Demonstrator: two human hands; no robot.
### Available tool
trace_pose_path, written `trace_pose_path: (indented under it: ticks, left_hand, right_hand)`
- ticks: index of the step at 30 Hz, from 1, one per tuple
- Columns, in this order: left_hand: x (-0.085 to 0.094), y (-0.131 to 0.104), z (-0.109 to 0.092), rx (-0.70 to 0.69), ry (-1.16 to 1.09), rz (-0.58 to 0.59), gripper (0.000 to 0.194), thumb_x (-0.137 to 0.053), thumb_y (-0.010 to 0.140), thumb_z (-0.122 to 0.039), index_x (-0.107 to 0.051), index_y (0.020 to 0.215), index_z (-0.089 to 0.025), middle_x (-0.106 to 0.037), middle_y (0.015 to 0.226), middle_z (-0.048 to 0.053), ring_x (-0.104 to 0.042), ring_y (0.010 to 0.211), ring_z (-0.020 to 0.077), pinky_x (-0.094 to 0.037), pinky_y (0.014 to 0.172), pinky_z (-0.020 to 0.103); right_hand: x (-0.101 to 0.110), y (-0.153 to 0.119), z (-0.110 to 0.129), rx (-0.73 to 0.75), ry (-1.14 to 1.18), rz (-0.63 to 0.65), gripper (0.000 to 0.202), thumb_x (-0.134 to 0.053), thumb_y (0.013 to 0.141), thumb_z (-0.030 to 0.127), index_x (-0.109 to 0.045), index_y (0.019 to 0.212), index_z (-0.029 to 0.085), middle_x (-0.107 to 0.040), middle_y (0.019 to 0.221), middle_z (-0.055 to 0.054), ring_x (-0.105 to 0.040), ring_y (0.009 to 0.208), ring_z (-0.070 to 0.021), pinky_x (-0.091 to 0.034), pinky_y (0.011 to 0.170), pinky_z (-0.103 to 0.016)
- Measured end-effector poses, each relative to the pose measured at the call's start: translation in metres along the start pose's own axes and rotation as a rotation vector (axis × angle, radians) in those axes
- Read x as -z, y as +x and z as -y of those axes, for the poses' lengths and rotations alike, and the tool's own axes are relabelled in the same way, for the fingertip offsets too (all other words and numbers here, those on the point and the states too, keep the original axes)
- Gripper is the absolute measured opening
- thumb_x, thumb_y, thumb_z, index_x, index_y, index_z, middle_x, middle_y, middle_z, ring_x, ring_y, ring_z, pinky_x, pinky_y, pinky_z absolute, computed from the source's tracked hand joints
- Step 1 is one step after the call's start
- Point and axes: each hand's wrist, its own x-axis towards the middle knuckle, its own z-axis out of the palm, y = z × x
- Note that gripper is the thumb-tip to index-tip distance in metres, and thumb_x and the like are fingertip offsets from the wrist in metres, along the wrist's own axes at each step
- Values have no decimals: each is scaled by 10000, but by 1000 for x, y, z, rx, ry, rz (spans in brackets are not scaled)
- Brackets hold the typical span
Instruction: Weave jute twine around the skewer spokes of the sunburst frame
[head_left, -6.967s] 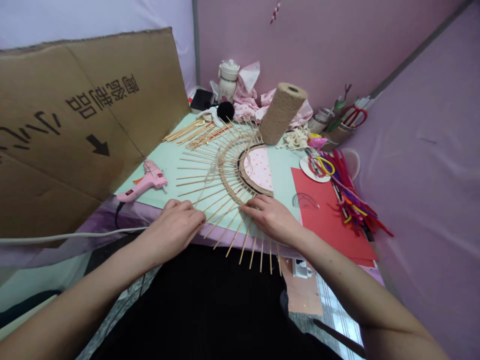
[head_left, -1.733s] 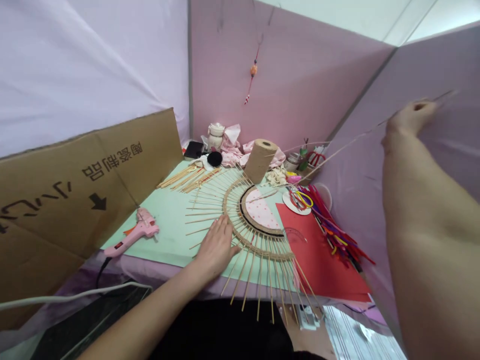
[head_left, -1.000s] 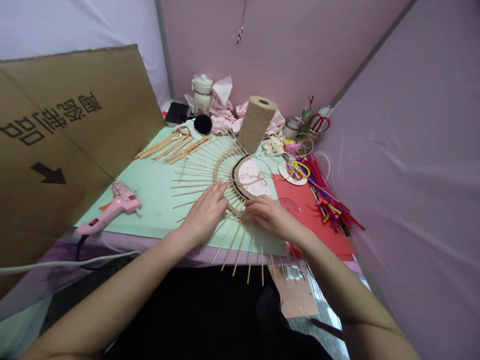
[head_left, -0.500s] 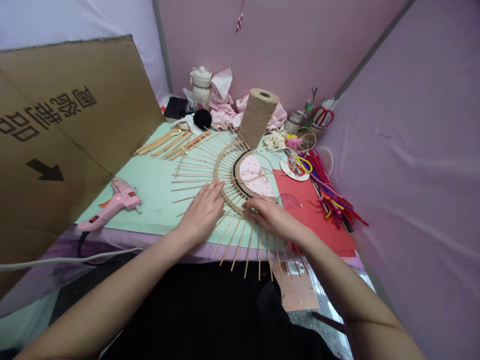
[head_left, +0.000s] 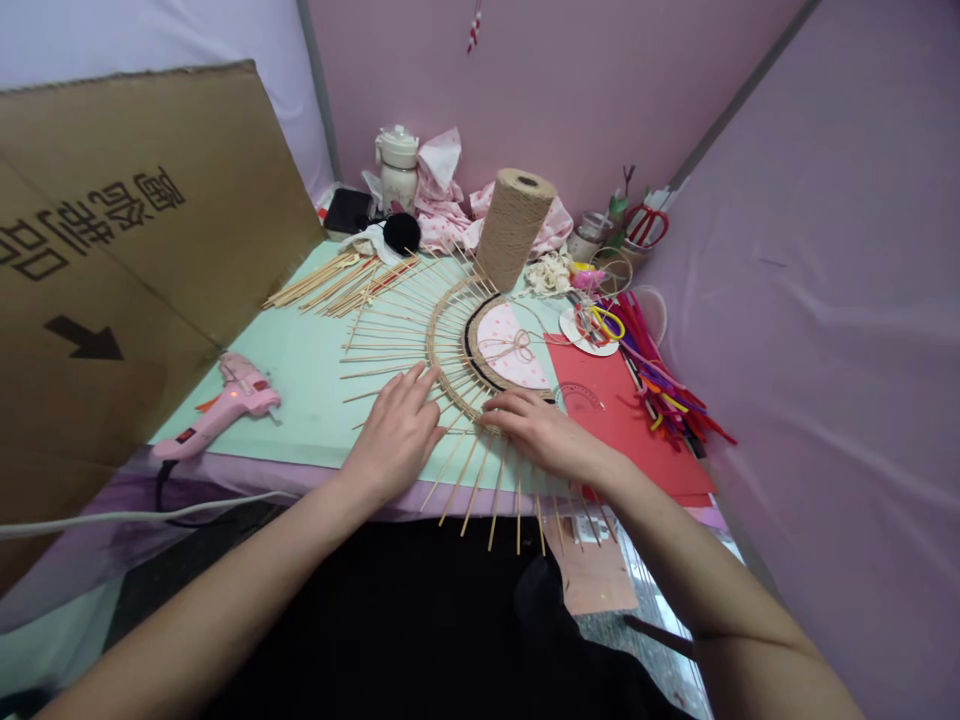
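Observation:
A fan-shaped piece of thin wooden sticks (head_left: 390,349) lies on the table. Its half-round middle is covered in pink dotted cloth (head_left: 496,340) with a black and brown rim. Farther out, a band of brown twine (head_left: 433,330) crosses the sticks in an arc. My left hand (head_left: 397,430) rests flat over the sticks on the left, fingers stretched out near the band. At the band's lower end, my right hand (head_left: 536,430) has its fingers bent together on the twine; its fingertips are partly hidden.
A pink glue gun (head_left: 225,405) lies left, beside a large cardboard sheet (head_left: 150,280). Behind stand a twine spool (head_left: 517,230) and a white bottle (head_left: 397,170). Loose sticks (head_left: 341,285) lie at the back left. Red paper (head_left: 600,420) and pipe cleaners (head_left: 660,370) are on the right.
My left hand has slid slightly left, drawing back from the twine band. My right hand stays at the band's lower end with little movement. The view has shifted slightly.

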Motion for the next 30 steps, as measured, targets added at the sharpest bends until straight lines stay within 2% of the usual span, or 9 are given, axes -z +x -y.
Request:
trace_pose_path:
  ticks: [4, 7, 10, 12, 15, 20, 24, 27, 30]
  left_hand:
    - [3, -8, 0, -25, 54, 18, 138, -537, 949, -256, -620, 898, -159, -601, 1357, 106, -496, 1230, 325, -404, 897, 502]
    - [5, -10, 3, -118, 50, 92, 123, -530, 956, -251, -604, 906, -166, -692, 1106, 84, -539, 1033, 277, -382, 782, 427]
    - [10, -11, 5, -180, 29, 199, 140, -524, 958, -236, -585, 850, -171, -671, 853, 57, -534, 901, 244, -357, 748, 389]
    - [16, -15, 5, -171, 27, 253, 121, -531, 954, -232, -588, 869, -167, -647, 787, 55, -536, 866, 239, -353, 743, 376]
    - [27, -28, 1, -131, 27, 343, 116, -523, 956, -239, -598, 929, -154, -639, 776, 63, -553, 827, 235, -361, 728, 366]
    - [43, -56, -8, -33, 6, 516, 200, -443, 975, -180, -611, 868, -160, -634, 840, 59, -573, 787, 216, -382, 692, 347]
    - [45, -67, -13, -76, -44, 530, 236, -412, 978, -164, -642, 925, -176, -623, 916, 54, -567, 822, 201, -393, 690, 324]
    - [41, -70, -15, -163, -73, 549, 241, -434, 963, -153, -666, 901, -174, -632, 898, 59, -567, 844, 212, -408, 713, 336]
    - [39, -70, -18, -191, -70, 533, 235, -463, 937, -117, -685, 872, -161, -645, 894, 75, -571, 846, 224, -430, 716, 352]
  right_hand:
    - [2, -5, 6, 20, -108, 72, 503, -450, 933, 56, -579, 1346, 311, -534, 1387, -102, -441, 1317, -282, -435, 1056, -482]
    - [2, -7, 7, 21, -114, 110, 529, -443, 933, 54, -572, 1362, 335, -484, 1466, -90, -401, 1372, -298, -388, 1099, -507]
    - [1, -8, 6, 17, -119, 136, 500, -445, 952, 94, -573, 1365, 345, -453, 1507, -80, -381, 1398, -315, -362, 1113, -524]
    - [1, -7, 6, 16, -128, 159, 490, -450, 955, 110, -569, 1371, 341, -445, 1516, -85, -377, 1404, -326, -356, 1111, -535]
    - [2, -7, 6, 10, -137, 190, 507, -456, 944, 98, -565, 1377, 339, -446, 1517, -91, -386, 1399, -331, -350, 1108, -549]
    - [3, -7, 6, 7, -159, 204, 515, -446, 944, 88, -559, 1382, 335, -443, 1517, -92, -381, 1399, -324, -364, 1100, -538]
    - [3, -7, 6, 8, -167, 212, 523, -445, 940, 83, -554, 1386, 334, -429, 1529, -87, -374, 1404, -323, -361, 1106, -535]
    - [3, -7, 6, 14, -162, 205, 512, -432, 947, 88, -559, 1381, 330, -417, 1540, -81, -378, 1402, -321, -359, 1109, -535]
    - [2, -7, 5, 25, -173, 199, 515, -441, 945, 92, -556, 1379, 343, -433, 1528, -77, -384, 1396, -325, -374, 1099, -542]
